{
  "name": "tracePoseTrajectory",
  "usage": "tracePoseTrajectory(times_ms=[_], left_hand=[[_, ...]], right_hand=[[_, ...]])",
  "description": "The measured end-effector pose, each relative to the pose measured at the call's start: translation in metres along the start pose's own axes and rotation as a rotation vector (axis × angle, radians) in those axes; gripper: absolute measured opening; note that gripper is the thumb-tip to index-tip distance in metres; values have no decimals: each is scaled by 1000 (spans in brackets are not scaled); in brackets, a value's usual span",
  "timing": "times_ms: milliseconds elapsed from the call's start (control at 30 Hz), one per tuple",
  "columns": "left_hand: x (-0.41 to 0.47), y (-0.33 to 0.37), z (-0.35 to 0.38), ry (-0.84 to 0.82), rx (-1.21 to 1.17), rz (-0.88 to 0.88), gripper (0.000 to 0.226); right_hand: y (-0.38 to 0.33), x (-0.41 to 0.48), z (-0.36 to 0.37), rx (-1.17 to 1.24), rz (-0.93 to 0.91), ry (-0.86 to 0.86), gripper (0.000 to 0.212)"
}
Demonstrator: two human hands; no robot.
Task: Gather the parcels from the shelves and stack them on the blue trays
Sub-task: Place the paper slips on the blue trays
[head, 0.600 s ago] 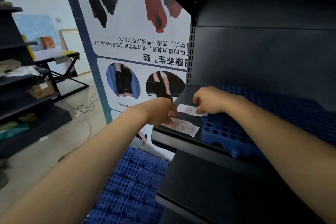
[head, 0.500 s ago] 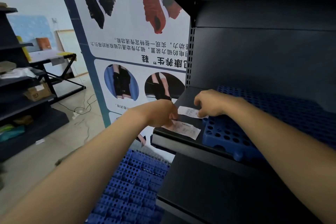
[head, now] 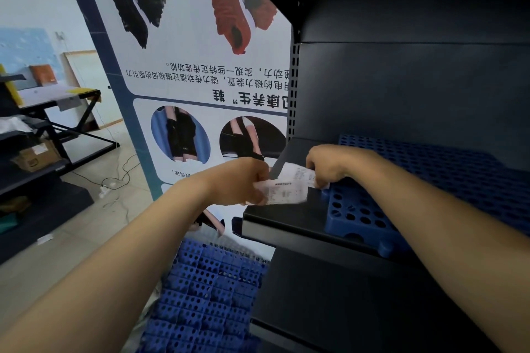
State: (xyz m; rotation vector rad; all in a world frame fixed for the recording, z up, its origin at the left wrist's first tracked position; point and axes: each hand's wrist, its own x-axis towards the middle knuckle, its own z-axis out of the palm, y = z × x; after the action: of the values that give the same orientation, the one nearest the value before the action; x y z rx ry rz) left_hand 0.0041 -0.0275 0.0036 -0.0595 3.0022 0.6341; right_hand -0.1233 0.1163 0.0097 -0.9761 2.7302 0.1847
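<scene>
Both paper slips have come up off the shelf point(head: 286, 218) since a moment ago, when they lay flat on its dark top. The left hand point(head: 238, 180) pinches the left end of the lower slip point(head: 284, 193) between curled fingers, and that slip is blurred. The right hand point(head: 329, 165) pinches the right end of the upper slip point(head: 298, 173), fingers curled under, knuckles just above the near left corner of the blue tray point(head: 358, 209). The two slips overlap in view; whether they touch I cannot tell.

That blue tray lies flat on the shelf to the right of the hands, its front corner at the shelf's front edge and nothing on the part in sight. A second blue tray point(head: 206, 295) lies lower down, left of the shelf unit, under the left forearm. Behind the hands stands a poster point(head: 200, 66) of shoes. Far left, a cardboard box point(head: 37, 153) sits on a dark rack point(head: 34, 172) — well apart from both trays — with a desk point(head: 57, 94) behind it.
</scene>
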Motion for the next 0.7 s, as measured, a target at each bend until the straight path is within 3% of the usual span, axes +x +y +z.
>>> tracePoseTrajectory(times_ms=[167, 233, 300, 433, 600, 700], left_hand=[[-11, -6, -7, 41, -158, 3, 16], [-13, -5, -11, 48, -213, 31, 8], [-12, -1, -15, 51, -244, 70, 8], [-3, 22, -16, 64, -334, 170, 13], [16, 74, 3, -30, -423, 347, 13], [26, 106, 21, -84, -407, 404, 12]], right_hand=[[0, 1, 4, 160, 3, 131, 4], [2, -4, 0, 276, 13, 234, 21], [9, -12, -7, 410, 26, 334, 26], [35, -35, -16, 619, 80, 532, 7], [76, -83, -16, 748, 170, 620, 34], [102, -112, -11, 792, 242, 662, 38]])
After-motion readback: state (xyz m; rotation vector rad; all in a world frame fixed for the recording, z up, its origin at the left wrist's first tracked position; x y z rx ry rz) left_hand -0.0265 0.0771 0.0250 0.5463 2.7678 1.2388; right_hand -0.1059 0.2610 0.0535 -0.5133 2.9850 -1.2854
